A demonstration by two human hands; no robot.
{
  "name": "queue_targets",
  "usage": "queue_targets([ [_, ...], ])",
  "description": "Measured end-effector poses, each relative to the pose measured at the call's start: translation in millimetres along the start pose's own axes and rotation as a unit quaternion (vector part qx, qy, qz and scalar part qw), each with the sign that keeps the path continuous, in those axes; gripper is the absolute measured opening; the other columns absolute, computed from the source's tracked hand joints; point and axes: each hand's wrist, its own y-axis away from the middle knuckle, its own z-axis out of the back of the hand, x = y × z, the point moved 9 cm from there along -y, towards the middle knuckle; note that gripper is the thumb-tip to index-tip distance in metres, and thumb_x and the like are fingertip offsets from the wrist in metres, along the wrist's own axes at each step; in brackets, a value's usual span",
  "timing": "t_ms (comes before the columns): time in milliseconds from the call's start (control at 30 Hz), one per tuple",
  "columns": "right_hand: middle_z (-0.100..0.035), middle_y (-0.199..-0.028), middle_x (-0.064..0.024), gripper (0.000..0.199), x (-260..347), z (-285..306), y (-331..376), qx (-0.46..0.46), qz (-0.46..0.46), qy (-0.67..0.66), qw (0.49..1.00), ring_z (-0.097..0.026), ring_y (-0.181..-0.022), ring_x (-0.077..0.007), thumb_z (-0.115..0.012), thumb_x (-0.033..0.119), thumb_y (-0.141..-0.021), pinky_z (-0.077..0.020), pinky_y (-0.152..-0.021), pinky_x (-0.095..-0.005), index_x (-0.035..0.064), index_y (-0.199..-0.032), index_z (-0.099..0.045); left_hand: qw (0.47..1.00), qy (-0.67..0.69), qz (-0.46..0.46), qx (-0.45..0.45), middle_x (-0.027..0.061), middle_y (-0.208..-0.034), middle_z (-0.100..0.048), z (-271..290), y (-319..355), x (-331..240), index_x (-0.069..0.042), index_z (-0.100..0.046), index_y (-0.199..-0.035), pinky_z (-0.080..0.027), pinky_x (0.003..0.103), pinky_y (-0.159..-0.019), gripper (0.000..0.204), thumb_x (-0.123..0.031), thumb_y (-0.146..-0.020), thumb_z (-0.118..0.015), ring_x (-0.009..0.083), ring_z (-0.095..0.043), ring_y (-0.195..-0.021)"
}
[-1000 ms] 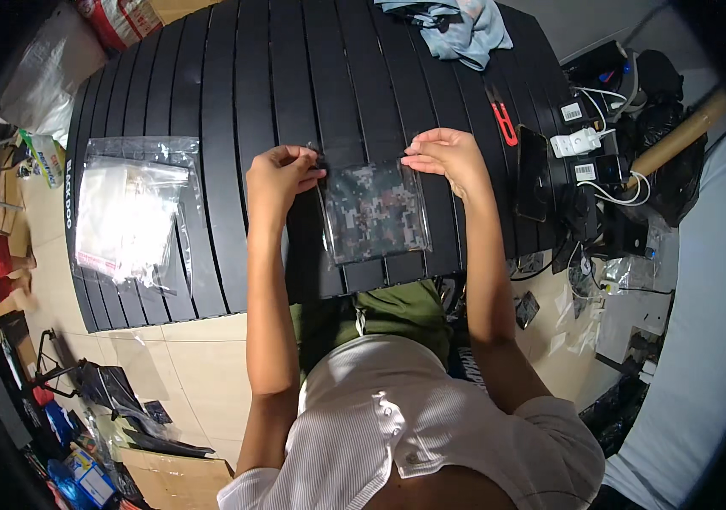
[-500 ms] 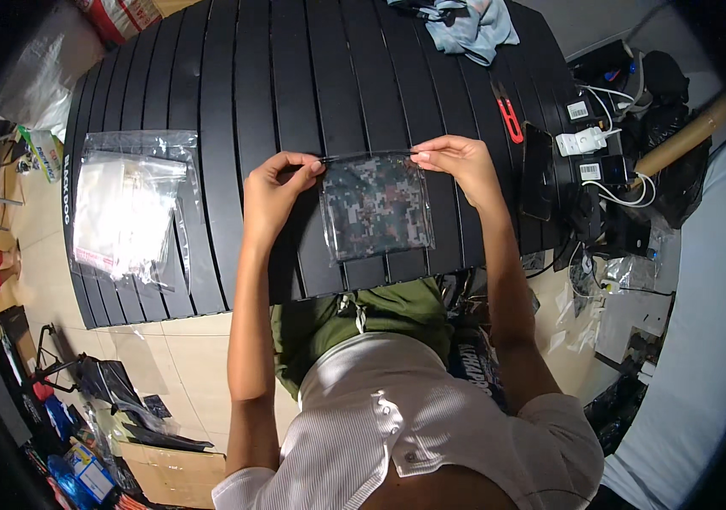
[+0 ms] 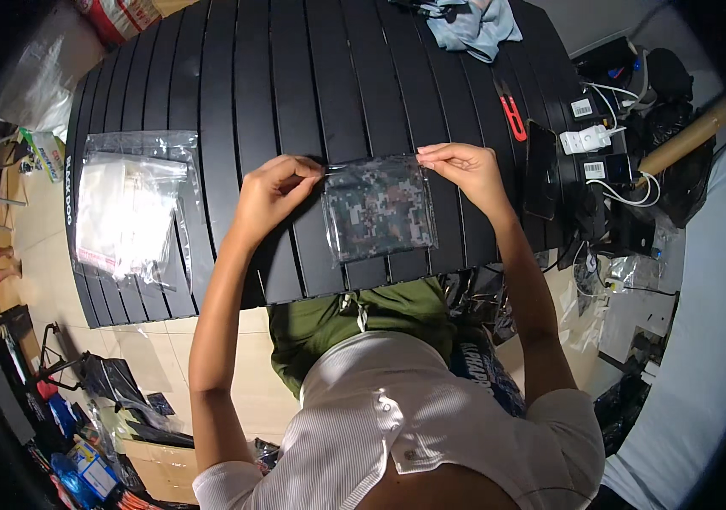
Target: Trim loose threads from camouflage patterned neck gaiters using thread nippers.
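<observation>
Spread elbows [image 3: 210, 389] wider than half a second before. Kept left hand [image 3: 276, 194] and right hand [image 3: 473, 175] clamped, thumb to fingertips, on top corners of clear bag [image 3: 371, 161]. Held camouflage cloth [image 3: 381, 210] inside it, on black table [image 3: 254, 68]. Saw glare-washed pale packets [image 3: 125, 212] inside another bag [image 3: 186, 143], leftward.

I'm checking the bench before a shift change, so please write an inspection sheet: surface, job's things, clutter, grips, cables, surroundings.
Surface: black slatted table.
Job's things: bagged camouflage-patterned piece near the front edge; clear plastic bags at left, glare hiding detail.
Clutter: red-handled cutting tool, dark phone-like slab, pale blue cloth.
Grips: left grip pinches the piece's upper left bag corner; right grip pinches the upper right.
Cables: white cables by a white plug adapter, right side.
Surroundings: tiled floor; brown tube at right.
</observation>
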Motion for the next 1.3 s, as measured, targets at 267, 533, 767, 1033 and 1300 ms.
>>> queue_targets([
  [267,-0.065,-0.096,-0.012,0.013,27,-3,10,-0.004,0.141,0.193,0.971,-0.064,-0.088,-0.0171,-0.062,-0.004,-0.076,-0.0529,-0.075,-0.0248,-0.0011,-0.089,-0.066,0.982,-0.137,-0.108,0.072,0.0092,-0.097,-0.063,-9,3,-25,0.0,-0.062,-0.088,-0.051,0.028,-0.07,0.012,-0.001,-0.076,-0.063,0.0216,-0.062,-0.085],
  [533,-0.065,-0.101,-0.0083,0.016,36,-11,19,0.009,0.204,0.29,0.935,-0.064,-0.09,-0.0182,-0.064,-0.002,-0.074,-0.0523,-0.078,-0.0255,0.0017,-0.089,-0.066,0.927,-0.298,-0.22,0.063,-0.0013,-0.096,-0.061,-19,16,-38,-0.01,-0.06,-0.082,-0.053,0.026,-0.05,0.008,-0.011,-0.076,-0.065,0.016,-0.063,-0.065],
  [767,-0.064,-0.103,-0.007,0.018,38,-16,22,0.024,0.223,0.324,0.919,-0.063,-0.091,-0.0186,-0.063,-0.001,-0.074,-0.0523,-0.078,-0.0266,0.0028,-0.091,-0.066,0.886,-0.381,-0.249,0.083,-0.003,-0.101,-0.059,-27,23,-44,-0.013,-0.059,-0.085,-0.05,0.025,-0.046,0.009,-0.014,-0.077,-0.06,0.0136,-0.061,-0.06],
  [1033,-0.063,-0.104,-0.0081,0.02,40,-23,27,0.035,0.26,0.367,0.892,-0.063,-0.09,-0.0211,-0.063,-0.001,-0.073,-0.0526,-0.078,-0.0284,0.0014,-0.094,-0.064,0.883,-0.388,-0.246,0.096,-0.002,-0.103,-0.059,-28,26,-46,-0.012,-0.06,-0.088,-0.052,0.024,-0.05,0.011,-0.014,-0.077,-0.06,0.0147,-0.063,-0.064],
  [1300,-0.055,-0.119,-0.0108,0.026,52,-25,44,0.061,0.253,0.548,0.795,-0.047,-0.115,-0.0274,-0.056,-0.002,-0.079,-0.0394,-0.095,-0.0381,0.0026,-0.103,-0.062,0.908,-0.353,-0.207,0.087,0.0042,-0.105,-0.062,-18,41,-56,-0.006,-0.063,-0.095,-0.046,0.033,-0.087,0.018,-0.009,-0.078,-0.059,0.0218,-0.056,-0.103],
])
